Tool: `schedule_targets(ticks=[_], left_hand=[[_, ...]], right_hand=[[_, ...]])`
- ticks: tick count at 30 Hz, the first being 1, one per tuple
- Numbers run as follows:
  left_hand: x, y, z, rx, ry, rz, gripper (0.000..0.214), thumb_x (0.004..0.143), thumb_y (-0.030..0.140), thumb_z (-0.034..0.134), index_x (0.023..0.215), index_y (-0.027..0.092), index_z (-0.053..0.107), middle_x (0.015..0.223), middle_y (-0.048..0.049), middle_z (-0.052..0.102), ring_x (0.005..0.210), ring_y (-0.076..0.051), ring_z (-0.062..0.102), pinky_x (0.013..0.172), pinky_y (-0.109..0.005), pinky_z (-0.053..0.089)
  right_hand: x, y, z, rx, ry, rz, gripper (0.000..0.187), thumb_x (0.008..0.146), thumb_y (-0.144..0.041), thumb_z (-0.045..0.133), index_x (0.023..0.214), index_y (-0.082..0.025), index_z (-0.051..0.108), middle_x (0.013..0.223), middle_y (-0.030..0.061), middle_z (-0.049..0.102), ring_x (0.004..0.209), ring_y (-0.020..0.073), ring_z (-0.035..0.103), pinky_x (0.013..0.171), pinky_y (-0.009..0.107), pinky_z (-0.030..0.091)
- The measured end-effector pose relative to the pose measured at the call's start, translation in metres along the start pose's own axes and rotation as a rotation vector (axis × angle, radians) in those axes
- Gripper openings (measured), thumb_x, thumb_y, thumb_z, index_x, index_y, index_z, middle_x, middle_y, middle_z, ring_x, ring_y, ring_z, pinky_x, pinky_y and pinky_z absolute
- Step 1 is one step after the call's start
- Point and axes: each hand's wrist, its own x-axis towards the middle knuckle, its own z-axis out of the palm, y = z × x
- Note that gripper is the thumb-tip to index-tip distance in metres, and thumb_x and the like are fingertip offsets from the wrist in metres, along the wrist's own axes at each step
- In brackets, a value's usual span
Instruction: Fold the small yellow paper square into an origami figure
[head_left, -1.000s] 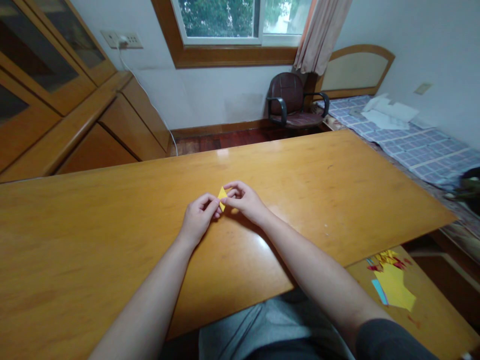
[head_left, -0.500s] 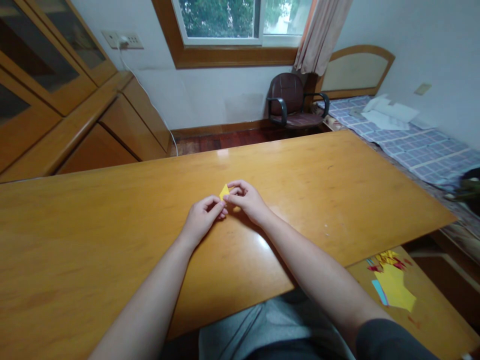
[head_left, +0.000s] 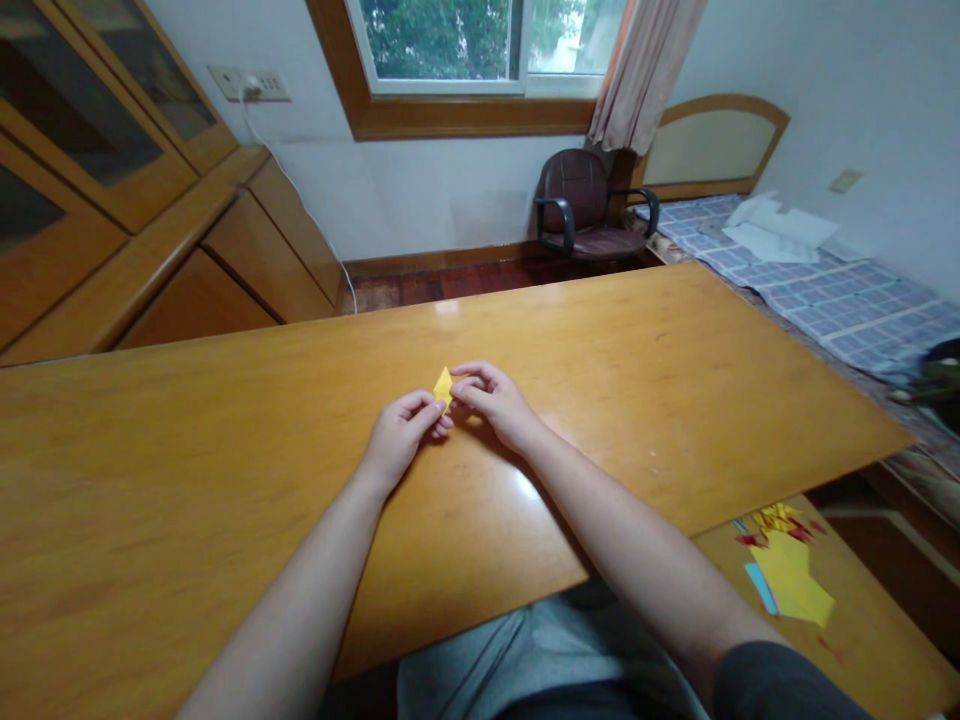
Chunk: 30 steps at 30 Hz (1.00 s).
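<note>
A small folded piece of yellow paper (head_left: 444, 386), pointed at the top, is held up between my two hands just above the wooden table (head_left: 225, 480). My left hand (head_left: 403, 432) pinches its lower part with thumb and fingers. On its right edge, my right hand (head_left: 491, 400) has thumb and fingertips closed around the paper. The fingers hide part of the paper's lower end and right side, so its full shape cannot be made out.
At the lower right, a lower surface (head_left: 885, 640) bears yellow paper sheets (head_left: 799, 580), a blue sheet (head_left: 761, 587) and small yellow and red folded pieces (head_left: 776, 518). Beyond the table stand a brown armchair (head_left: 576, 190), a bed (head_left: 855, 290) and a cabinet (head_left: 247, 230).
The folded paper has shifted slightly left, and more of its face shows. My right thumb has drawn back a little toward the paper's right edge. My left hand stays nearly in place.
</note>
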Motion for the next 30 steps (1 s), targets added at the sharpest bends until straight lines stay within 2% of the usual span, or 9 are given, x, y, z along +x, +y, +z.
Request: schedule_targets(ticks=[18,26,30], left_hand=[[-0.0018,0.0044,0.0023,0.063,-0.043,0.005,0.023,0.078,0.036,0.064,0.068,0.016,0.064,0.063,-0.003,0.068,0.058,-0.013,0.061,0.059,-0.023,0.048],[-0.0037,0.001,0.0009,0.222,0.037,0.106,0.022,0.082,0.038,0.061,0.074,0.017,0.061,0.062,0.0004,0.063,0.06,-0.013,0.059,0.06,-0.022,0.047],[-0.0033,-0.0007,-0.0005,0.234,0.035,0.118,0.022,0.082,0.036,0.06,0.071,0.018,0.059,0.061,0.0007,0.063,0.058,-0.013,0.058,0.059,-0.022,0.046]], right_hand=[[0.0013,0.004,-0.0001,-0.067,-0.011,-0.028,0.039,0.067,-0.027,0.078,0.099,-0.019,0.058,0.07,-0.0057,0.062,0.062,0.0088,0.056,0.065,0.023,0.043],[0.0009,0.0022,0.0,-0.121,-0.022,-0.013,0.037,0.066,-0.028,0.077,0.096,-0.019,0.057,0.07,-0.0057,0.061,0.059,0.0084,0.054,0.061,0.023,0.042],[0.0013,0.0026,0.0001,-0.167,-0.019,-0.011,0.036,0.066,-0.029,0.077,0.093,-0.019,0.056,0.069,-0.006,0.059,0.06,0.0082,0.053,0.06,0.022,0.041]])
